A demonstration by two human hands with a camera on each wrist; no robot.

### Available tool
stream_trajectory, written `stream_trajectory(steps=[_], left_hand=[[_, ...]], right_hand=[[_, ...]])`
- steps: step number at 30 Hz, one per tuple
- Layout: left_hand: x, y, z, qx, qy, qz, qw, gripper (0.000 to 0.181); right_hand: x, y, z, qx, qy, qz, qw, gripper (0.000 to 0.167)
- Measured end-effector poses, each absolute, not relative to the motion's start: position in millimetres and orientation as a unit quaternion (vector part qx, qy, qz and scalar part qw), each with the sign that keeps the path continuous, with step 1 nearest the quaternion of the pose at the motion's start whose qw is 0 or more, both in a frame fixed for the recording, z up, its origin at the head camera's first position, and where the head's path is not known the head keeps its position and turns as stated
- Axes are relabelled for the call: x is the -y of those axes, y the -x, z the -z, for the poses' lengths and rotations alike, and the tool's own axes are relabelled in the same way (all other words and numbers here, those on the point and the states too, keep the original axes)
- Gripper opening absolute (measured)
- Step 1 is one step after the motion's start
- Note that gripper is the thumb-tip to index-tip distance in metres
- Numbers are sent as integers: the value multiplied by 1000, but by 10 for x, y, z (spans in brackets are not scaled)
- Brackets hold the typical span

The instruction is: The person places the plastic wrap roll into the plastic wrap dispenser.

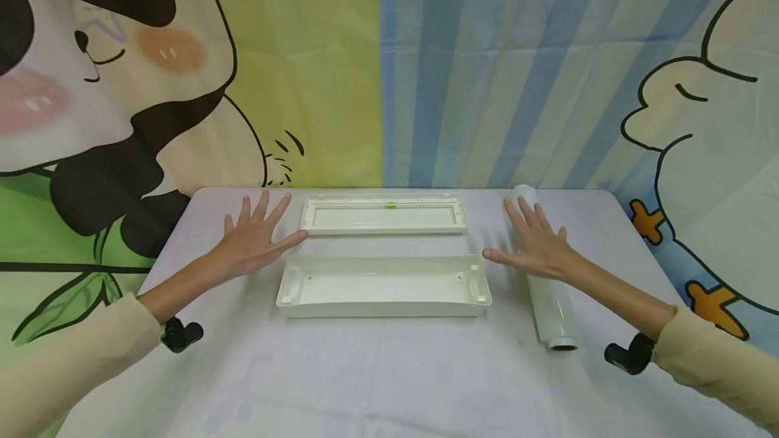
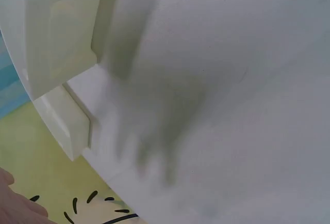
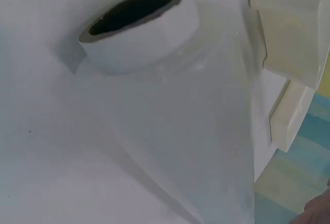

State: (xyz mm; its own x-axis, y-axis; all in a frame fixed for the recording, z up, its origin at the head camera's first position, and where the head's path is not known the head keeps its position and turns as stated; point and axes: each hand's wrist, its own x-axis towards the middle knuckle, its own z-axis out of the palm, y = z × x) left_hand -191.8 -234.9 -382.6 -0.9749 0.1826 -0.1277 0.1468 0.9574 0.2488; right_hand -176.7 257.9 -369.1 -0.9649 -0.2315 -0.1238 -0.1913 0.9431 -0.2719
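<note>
Both hands hover over a white-covered table with fingers spread and nothing held. My left hand is left of two white plastic pieces, its thumb toward the gap between them. The right hand hangs above a roll of clear plastic film, hiding part of it. Between the hands lies a long open-topped white box. Behind it is a shallow white lid with a small green piece on its rail. In the right wrist view the roll's cardboard core shows its dark hollow end.
The white tablecloth covers the table up to a cartoon-printed curtain at the back. Each wrist carries a small black camera, the left one and the right one.
</note>
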Motion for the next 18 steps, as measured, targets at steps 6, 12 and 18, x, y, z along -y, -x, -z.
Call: stream_trajectory(steps=[6,12,18], left_hand=[[2378,1875,3879,-981,-96,-153,65,91],[2418,1836,4006,-961,-123,-238,74,83],[2420,1697,4143,-922,-153,-343,94,77]], right_hand=[[-2592,1742,3744,-978,118,157,67,113],[-2621,1709,3775,-969,127,202,65,112],[-2676,1645,3878,-957,115,261,60,115]])
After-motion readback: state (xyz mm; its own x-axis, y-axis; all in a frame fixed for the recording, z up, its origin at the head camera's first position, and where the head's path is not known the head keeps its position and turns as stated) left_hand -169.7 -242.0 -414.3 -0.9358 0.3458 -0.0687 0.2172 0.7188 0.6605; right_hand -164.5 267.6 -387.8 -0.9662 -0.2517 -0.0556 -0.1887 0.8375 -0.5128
